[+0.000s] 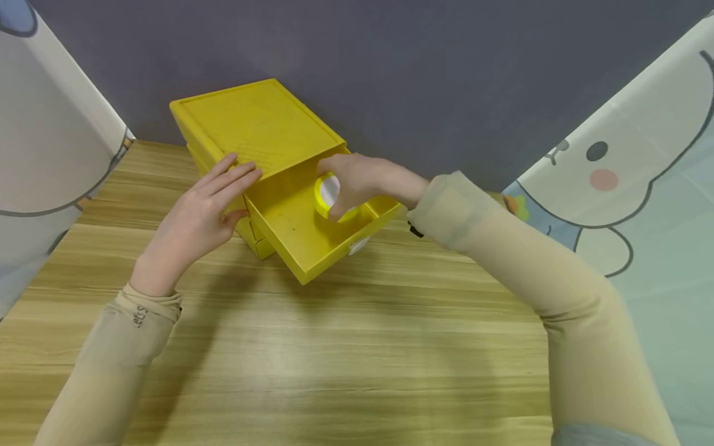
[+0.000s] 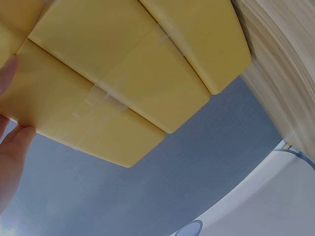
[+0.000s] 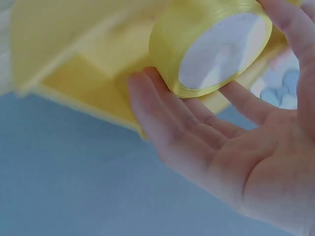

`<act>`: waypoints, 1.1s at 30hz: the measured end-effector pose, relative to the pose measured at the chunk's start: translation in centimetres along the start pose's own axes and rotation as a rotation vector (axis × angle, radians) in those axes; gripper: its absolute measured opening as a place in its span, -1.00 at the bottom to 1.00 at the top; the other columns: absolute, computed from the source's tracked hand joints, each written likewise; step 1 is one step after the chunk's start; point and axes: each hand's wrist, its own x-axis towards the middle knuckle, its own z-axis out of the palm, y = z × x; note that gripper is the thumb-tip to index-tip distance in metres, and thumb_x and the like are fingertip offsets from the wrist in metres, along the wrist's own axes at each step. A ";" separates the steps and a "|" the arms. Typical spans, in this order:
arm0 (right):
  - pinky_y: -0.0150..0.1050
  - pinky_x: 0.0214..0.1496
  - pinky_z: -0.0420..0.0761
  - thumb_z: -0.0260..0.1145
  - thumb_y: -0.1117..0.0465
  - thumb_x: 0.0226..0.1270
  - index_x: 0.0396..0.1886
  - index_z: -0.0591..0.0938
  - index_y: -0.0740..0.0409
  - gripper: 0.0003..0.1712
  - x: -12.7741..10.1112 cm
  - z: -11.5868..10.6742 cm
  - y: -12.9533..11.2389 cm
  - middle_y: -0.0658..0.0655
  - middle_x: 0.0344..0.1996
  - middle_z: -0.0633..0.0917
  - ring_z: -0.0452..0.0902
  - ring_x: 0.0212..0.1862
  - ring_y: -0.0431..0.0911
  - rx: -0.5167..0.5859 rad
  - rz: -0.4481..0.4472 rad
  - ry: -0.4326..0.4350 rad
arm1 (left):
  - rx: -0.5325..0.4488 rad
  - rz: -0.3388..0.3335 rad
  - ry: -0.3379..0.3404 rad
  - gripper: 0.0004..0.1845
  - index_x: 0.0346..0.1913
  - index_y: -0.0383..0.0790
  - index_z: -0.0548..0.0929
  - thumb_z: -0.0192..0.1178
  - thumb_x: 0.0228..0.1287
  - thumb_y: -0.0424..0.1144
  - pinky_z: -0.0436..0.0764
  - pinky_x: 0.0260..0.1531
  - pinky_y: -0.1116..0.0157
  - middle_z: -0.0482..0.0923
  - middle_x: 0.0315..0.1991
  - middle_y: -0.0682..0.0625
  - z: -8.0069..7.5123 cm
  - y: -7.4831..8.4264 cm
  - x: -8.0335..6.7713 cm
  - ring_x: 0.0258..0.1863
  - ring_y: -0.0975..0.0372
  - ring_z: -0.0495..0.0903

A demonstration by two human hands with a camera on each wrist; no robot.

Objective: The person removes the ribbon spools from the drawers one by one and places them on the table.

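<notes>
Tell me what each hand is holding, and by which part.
The right hand grips the yellow ribbon roll by its outer rim, over the open drawer. The left hand holds nothing; it rests on the yellow box.

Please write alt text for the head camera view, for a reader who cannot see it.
A person's right hand holds a yellow ribbon roll inside the open drawer of a small yellow chest. The left hand rests flat against the chest's front corner, on a wooden table.

place: staged tabletop recording booth, not a lived-in room | surface: wood-grain table (image 1: 357,371) lying bare in front | behind table: plain grey backdrop (image 1: 446,74) standing | both sides of table: cartoon-printed curtains (image 1: 641,186) hanging as screens
</notes>
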 end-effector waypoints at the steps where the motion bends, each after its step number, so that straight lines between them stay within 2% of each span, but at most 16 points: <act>1: -0.09 0.30 0.48 0.42 0.04 0.12 0.44 0.21 0.09 -0.08 -0.4 -0.4 0.3 0.12 0.46 0.22 0.26 0.36 0.01 0.011 0.008 0.010 | -0.001 -0.002 -0.001 -0.21 0.29 -0.29 0.46 0.36 -0.14 -0.68 0.45 0.29 -0.07 0.44 0.28 -0.26 0.0 0.0 0.0 0.42 -0.11 0.25; 6: 0.03 0.43 0.36 0.39 0.02 0.15 0.45 0.20 0.04 -0.10 -2.5 -1.9 2.3 0.12 0.49 0.17 0.08 0.49 0.06 0.069 0.063 0.081 | -0.008 -0.014 -0.006 -0.21 0.30 -0.27 0.46 0.35 -0.13 -0.68 0.44 0.31 -0.06 0.44 0.29 -0.24 -0.2 -0.2 -0.1 0.42 -0.10 0.24; 10: 0.08 0.39 0.36 0.37 0.02 0.17 0.44 0.21 0.01 -0.12 -4.3 -2.5 4.4 0.09 0.48 0.19 0.10 0.47 0.08 0.117 0.127 0.135 | -0.008 -0.017 -0.003 -0.20 0.29 -0.27 0.47 0.35 -0.15 -0.69 0.43 0.32 -0.05 0.45 0.28 -0.24 -0.3 -0.4 -0.2 0.42 -0.09 0.25; 15: 0.06 0.26 0.43 0.37 0.03 0.14 0.43 0.23 0.05 -0.13 -5.9 -2.0 7.0 0.12 0.44 0.26 0.23 0.33 0.09 0.159 0.187 0.180 | -0.007 -0.019 0.003 -0.20 0.28 -0.28 0.48 0.35 -0.16 -0.69 0.42 0.33 -0.05 0.46 0.27 -0.24 -0.4 -0.7 -0.2 0.42 -0.10 0.25; 21: 0.00 0.10 0.51 0.39 0.11 0.11 0.37 0.27 0.16 -0.17 -6.1 0.6 10.3 0.22 0.29 0.38 0.34 0.12 0.12 0.255 0.226 0.203 | -0.001 -0.026 0.015 -0.20 0.27 -0.28 0.48 0.36 -0.17 -0.69 0.43 0.31 -0.08 0.47 0.26 -0.24 -0.5 -0.8 -0.4 0.41 -0.11 0.26; 28: -0.01 0.04 0.57 0.41 0.15 0.10 0.37 0.24 0.27 -0.13 -4.4 4.7 13.5 0.32 0.26 0.37 0.37 0.09 0.16 0.376 0.261 0.189 | 0.004 -0.026 0.030 -0.19 0.27 -0.29 0.48 0.36 -0.18 -0.70 0.43 0.32 -0.05 0.47 0.26 -0.24 -0.8 -0.8 -0.5 0.40 -0.11 0.27; 33: -0.03 0.05 0.60 0.42 0.15 0.11 0.38 0.22 0.31 -0.11 -3.1 7.0 15.2 0.36 0.23 0.39 0.41 0.06 0.15 0.402 0.308 0.165 | 0.003 -0.032 0.033 -0.19 0.28 -0.28 0.48 0.36 -0.17 -0.70 0.42 0.32 -0.06 0.47 0.27 -0.23 -0.9 -0.7 -0.5 0.41 -0.10 0.26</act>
